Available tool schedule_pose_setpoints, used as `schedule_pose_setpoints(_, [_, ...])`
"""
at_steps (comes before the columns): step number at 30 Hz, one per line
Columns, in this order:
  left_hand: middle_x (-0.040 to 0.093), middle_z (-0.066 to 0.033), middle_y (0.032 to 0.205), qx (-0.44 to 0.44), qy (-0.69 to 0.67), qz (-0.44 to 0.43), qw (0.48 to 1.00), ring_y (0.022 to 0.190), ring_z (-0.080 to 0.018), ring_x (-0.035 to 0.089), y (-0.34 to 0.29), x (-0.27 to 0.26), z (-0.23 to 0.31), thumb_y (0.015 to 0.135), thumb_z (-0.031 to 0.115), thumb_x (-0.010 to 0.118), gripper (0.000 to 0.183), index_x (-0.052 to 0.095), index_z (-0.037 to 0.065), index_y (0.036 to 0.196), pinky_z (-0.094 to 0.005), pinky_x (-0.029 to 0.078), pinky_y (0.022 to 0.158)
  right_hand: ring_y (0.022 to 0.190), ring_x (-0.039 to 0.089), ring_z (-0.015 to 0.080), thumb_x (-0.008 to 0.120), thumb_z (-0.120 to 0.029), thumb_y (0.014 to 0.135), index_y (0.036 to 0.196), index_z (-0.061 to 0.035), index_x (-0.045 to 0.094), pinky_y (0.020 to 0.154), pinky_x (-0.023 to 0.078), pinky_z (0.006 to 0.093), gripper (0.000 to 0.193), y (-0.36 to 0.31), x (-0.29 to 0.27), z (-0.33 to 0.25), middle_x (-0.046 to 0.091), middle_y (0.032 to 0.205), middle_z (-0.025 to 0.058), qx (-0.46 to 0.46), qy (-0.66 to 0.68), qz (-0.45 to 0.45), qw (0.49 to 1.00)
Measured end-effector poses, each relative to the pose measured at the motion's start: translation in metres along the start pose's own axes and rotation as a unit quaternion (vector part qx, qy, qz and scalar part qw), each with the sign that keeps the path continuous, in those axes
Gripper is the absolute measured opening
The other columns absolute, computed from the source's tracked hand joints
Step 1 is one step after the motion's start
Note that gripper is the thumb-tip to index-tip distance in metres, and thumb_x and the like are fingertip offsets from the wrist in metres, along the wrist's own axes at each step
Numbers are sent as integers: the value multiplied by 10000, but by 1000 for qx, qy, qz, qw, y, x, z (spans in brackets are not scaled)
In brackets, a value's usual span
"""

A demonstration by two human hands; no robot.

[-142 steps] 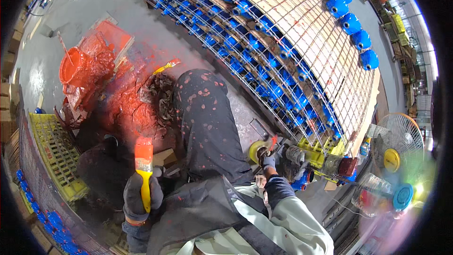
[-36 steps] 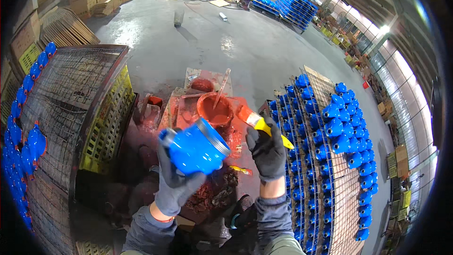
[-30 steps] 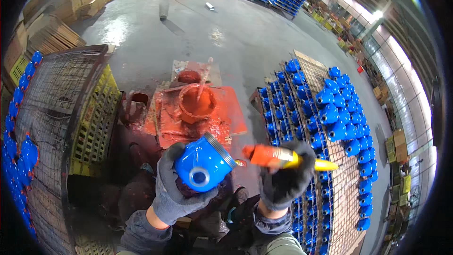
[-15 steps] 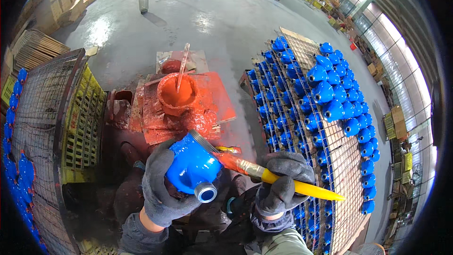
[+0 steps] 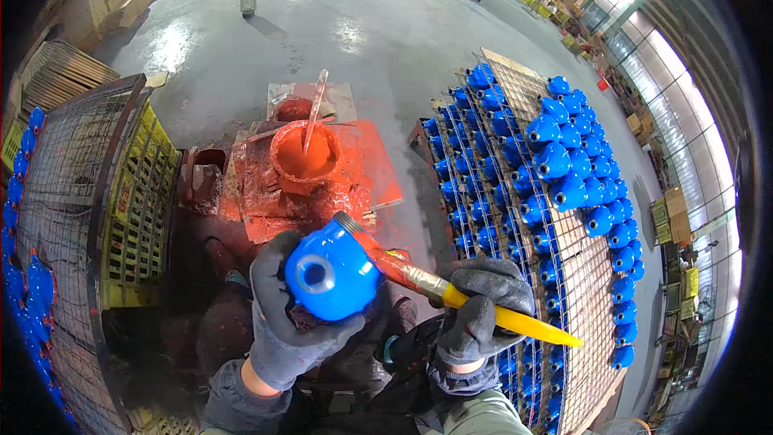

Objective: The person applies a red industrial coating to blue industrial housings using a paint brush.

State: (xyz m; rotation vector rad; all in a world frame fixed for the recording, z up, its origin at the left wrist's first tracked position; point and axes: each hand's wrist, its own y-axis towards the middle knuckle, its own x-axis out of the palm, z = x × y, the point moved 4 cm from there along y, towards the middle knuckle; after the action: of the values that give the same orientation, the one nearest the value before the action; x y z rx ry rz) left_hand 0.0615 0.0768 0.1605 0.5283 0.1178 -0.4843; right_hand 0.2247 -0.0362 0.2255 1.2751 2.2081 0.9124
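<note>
My left hand (image 5: 294, 330), in a dark grey glove, is wrapped round a glossy blue rounded metal housing (image 5: 342, 282). One round port of the housing faces up toward me, and its threaded rim points away. In my gloved right hand (image 5: 483, 314) is a paintbrush (image 5: 515, 321) with a yellow handle and a metal ferrule. Its bristles, coated in red paint, touch the far right side of the housing at the threaded rim. Beyond my hands stands a red-smeared bucket of red paint (image 5: 304, 157), a stick (image 5: 316, 109) leaning in it.
On the right, wire-mesh shelves (image 5: 576, 274) carry many blue housings (image 5: 568, 145). At left stand a mesh rack (image 5: 72, 161) with more blue parts and a yellow plastic crate (image 5: 137, 209). The bucket rests on a red-stained board (image 5: 374, 161).
My left hand has turned the blue housing, so its port has swung from the lower right to face up at the left. The brush stays at the rim, its tip slightly further left.
</note>
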Motion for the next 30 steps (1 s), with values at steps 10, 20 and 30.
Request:
schedule_pose_setpoints(10, [495,-137,1282,-306,-411,-14,859,1165,-251,529,-9,7,-21,796,220,739,824,272,20,1445,-406,462,996,721,642,270,664,-398,869,781,-33,629,653,528,367,377,0,3,0,640,729,114,17,-23,-18,999])
schedule_pose_setpoints(20, [290,-268,1515,-369,-737,-110,556,1366,-441,373,3,29,-17,871,382,688,905,147,75,1528,-616,397,1067,650,639,249,695,-422,858,763,-29,626,537,542,327,411,1,0,16,638,732,131,-18,41,-32,999])
schedule_pose_setpoints(30, [654,-266,1068,-461,-723,-19,514,813,-386,689,-4,32,-8,765,791,540,1006,396,30,1408,-473,595,652,613,622,240,691,-442,861,770,-14,629,559,524,344,441,5,3,31,637,742,165,54,109,-40,992])
